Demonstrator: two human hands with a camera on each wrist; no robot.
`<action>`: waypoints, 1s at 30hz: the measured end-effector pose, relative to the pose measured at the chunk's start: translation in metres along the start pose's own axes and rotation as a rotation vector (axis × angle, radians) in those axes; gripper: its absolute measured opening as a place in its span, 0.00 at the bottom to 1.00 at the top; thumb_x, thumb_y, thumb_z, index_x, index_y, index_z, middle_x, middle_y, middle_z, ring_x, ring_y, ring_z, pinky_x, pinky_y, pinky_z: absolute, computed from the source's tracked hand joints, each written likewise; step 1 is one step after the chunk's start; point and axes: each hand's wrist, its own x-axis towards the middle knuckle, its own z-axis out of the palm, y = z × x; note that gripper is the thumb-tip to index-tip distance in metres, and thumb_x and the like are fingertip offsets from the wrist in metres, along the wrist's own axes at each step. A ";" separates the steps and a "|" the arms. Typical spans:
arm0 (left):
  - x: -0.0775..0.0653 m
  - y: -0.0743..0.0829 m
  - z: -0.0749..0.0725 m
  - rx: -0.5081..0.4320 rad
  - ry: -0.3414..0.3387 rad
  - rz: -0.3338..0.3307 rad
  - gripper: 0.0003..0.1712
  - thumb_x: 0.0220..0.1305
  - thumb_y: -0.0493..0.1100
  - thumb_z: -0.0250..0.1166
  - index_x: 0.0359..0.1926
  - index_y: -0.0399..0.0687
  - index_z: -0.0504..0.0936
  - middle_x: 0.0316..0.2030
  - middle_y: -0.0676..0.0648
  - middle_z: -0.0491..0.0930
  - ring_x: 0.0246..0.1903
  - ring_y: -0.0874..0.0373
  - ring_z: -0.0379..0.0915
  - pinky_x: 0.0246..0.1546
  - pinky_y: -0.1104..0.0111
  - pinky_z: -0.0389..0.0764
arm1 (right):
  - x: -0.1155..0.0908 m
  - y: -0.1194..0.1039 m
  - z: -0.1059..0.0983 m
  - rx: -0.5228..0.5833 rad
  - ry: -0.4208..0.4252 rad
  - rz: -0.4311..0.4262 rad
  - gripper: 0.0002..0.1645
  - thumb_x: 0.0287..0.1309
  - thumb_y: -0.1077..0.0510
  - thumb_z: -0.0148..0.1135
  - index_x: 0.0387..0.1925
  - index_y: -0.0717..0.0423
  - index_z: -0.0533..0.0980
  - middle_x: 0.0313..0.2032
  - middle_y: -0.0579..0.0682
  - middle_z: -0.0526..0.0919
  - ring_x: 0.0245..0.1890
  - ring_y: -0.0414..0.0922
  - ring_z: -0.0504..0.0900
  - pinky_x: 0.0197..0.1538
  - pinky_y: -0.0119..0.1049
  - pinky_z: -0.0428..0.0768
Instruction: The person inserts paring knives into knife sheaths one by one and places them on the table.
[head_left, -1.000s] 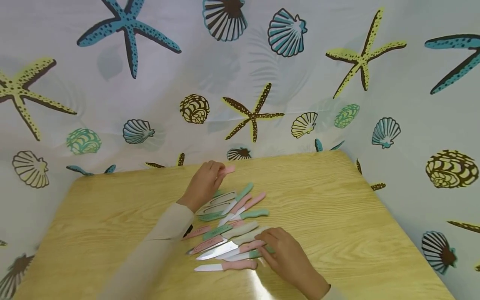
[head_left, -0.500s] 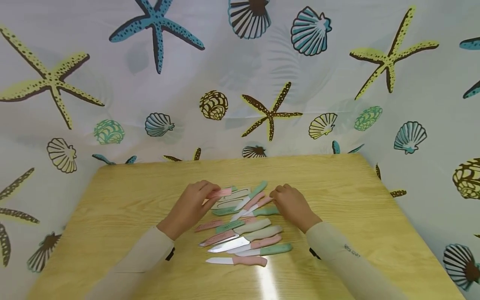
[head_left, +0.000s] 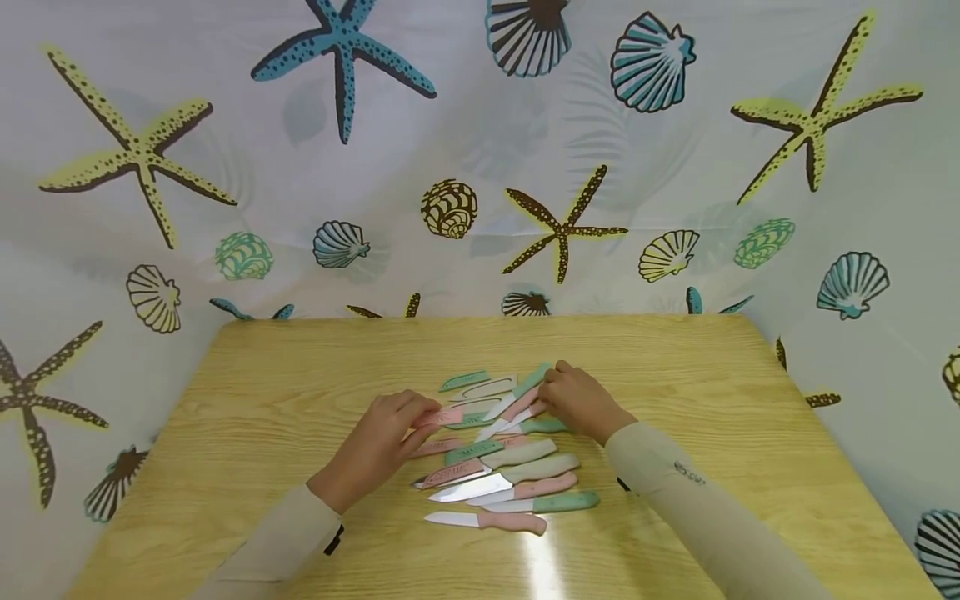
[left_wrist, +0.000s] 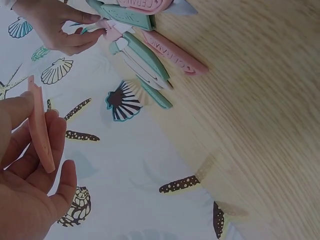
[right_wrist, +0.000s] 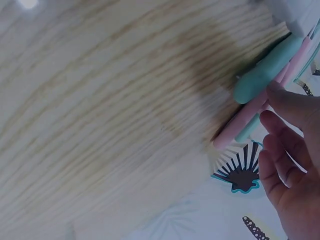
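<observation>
My left hand (head_left: 378,437) pinches a pink knife sheath (head_left: 452,416) above the left side of the knife pile. In the left wrist view that sheath (left_wrist: 40,127) stands between thumb and fingers. At the back right of the pile, my right hand (head_left: 581,404) pinches a pink-handled knife; its handle (right_wrist: 235,129) lies by the thumb and fingertips in the right wrist view. Next to it are a green handle (right_wrist: 267,70) and a second pink handle. In front lie bare knives, among them a pink-handled paring knife (head_left: 512,522) and a green-handled knife (head_left: 566,501).
Loose sheaths lie at the pile's back left: a green one (head_left: 463,381) and a cream one (head_left: 491,387). A pink-sheathed knife (head_left: 453,473) lies further forward. Wooden tabletop (head_left: 300,367) surrounds the pile. A seashell-patterned cloth (head_left: 480,275) hangs behind the table.
The left hand brought the pink sheath from the table's back toward the pile's left side. My right hand left the front handles and moved back to the pink-handled knife.
</observation>
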 end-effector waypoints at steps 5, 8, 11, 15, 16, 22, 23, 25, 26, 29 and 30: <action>0.000 0.003 0.002 -0.014 -0.010 -0.002 0.12 0.60 0.43 0.64 0.45 0.46 0.80 0.40 0.55 0.77 0.38 0.63 0.70 0.44 0.63 0.72 | 0.000 0.000 0.004 0.010 -0.019 -0.012 0.04 0.53 0.55 0.65 0.29 0.50 0.82 0.29 0.46 0.77 0.29 0.43 0.65 0.33 0.35 0.71; -0.001 0.004 0.004 -0.023 -0.012 0.012 0.12 0.60 0.42 0.64 0.45 0.47 0.79 0.40 0.55 0.77 0.39 0.62 0.70 0.42 0.63 0.72 | -0.002 -0.003 0.004 0.004 -0.007 -0.027 0.06 0.55 0.54 0.64 0.29 0.51 0.81 0.29 0.47 0.76 0.30 0.43 0.67 0.34 0.36 0.73; -0.002 0.004 0.006 -0.028 -0.029 0.004 0.13 0.60 0.42 0.64 0.46 0.47 0.79 0.41 0.55 0.76 0.40 0.62 0.70 0.44 0.62 0.72 | -0.005 -0.005 0.002 0.004 0.016 -0.029 0.08 0.57 0.53 0.61 0.29 0.52 0.81 0.28 0.47 0.76 0.30 0.44 0.68 0.34 0.37 0.74; -0.003 0.004 0.007 -0.037 -0.045 -0.006 0.12 0.62 0.43 0.62 0.47 0.47 0.79 0.43 0.55 0.76 0.42 0.63 0.70 0.46 0.64 0.72 | -0.007 -0.005 0.001 -0.001 0.016 -0.015 0.08 0.59 0.53 0.59 0.30 0.52 0.81 0.27 0.46 0.77 0.28 0.43 0.66 0.32 0.36 0.74; -0.003 0.004 0.007 -0.039 -0.044 -0.001 0.12 0.62 0.43 0.62 0.47 0.47 0.79 0.42 0.55 0.76 0.41 0.63 0.70 0.44 0.65 0.72 | -0.008 -0.004 0.001 -0.003 0.009 -0.010 0.07 0.59 0.54 0.60 0.29 0.52 0.81 0.27 0.46 0.77 0.28 0.43 0.65 0.32 0.35 0.73; -0.003 0.004 0.008 -0.030 -0.016 0.046 0.11 0.61 0.41 0.63 0.45 0.46 0.79 0.40 0.54 0.76 0.38 0.64 0.70 0.41 0.68 0.73 | -0.011 0.001 -0.005 -0.031 -0.030 0.000 0.08 0.56 0.55 0.63 0.23 0.50 0.78 0.26 0.45 0.79 0.27 0.42 0.63 0.32 0.34 0.70; -0.003 0.004 0.008 -0.029 -0.013 0.050 0.11 0.61 0.41 0.63 0.45 0.46 0.79 0.40 0.54 0.76 0.38 0.64 0.70 0.41 0.68 0.73 | -0.013 0.001 -0.007 -0.031 -0.031 0.001 0.08 0.56 0.54 0.63 0.23 0.50 0.78 0.25 0.45 0.79 0.27 0.42 0.64 0.33 0.34 0.70; -0.003 0.004 0.008 -0.031 -0.008 0.057 0.11 0.61 0.41 0.63 0.45 0.46 0.79 0.40 0.54 0.76 0.38 0.64 0.70 0.41 0.69 0.73 | -0.016 0.002 -0.012 -0.035 -0.025 0.002 0.09 0.56 0.54 0.63 0.22 0.50 0.77 0.24 0.45 0.78 0.28 0.43 0.66 0.33 0.35 0.71; -0.003 0.004 0.009 -0.029 -0.006 0.057 0.11 0.61 0.41 0.63 0.45 0.46 0.79 0.40 0.54 0.76 0.39 0.64 0.70 0.41 0.68 0.73 | -0.018 0.002 -0.014 -0.035 -0.022 0.005 0.09 0.56 0.55 0.63 0.22 0.51 0.76 0.24 0.45 0.78 0.28 0.43 0.68 0.34 0.35 0.72; -0.002 0.004 0.009 -0.039 0.000 0.057 0.12 0.60 0.41 0.64 0.45 0.46 0.79 0.41 0.54 0.76 0.40 0.63 0.70 0.41 0.69 0.74 | -0.025 0.000 -0.022 -0.028 0.003 0.015 0.06 0.55 0.59 0.63 0.25 0.53 0.76 0.25 0.46 0.78 0.30 0.45 0.72 0.35 0.36 0.74; -0.002 0.005 0.010 -0.042 0.001 0.056 0.12 0.60 0.41 0.64 0.45 0.46 0.79 0.41 0.54 0.76 0.40 0.63 0.70 0.42 0.68 0.74 | -0.028 -0.001 -0.024 -0.021 0.014 0.019 0.04 0.55 0.60 0.63 0.26 0.53 0.76 0.26 0.46 0.78 0.31 0.45 0.73 0.36 0.36 0.75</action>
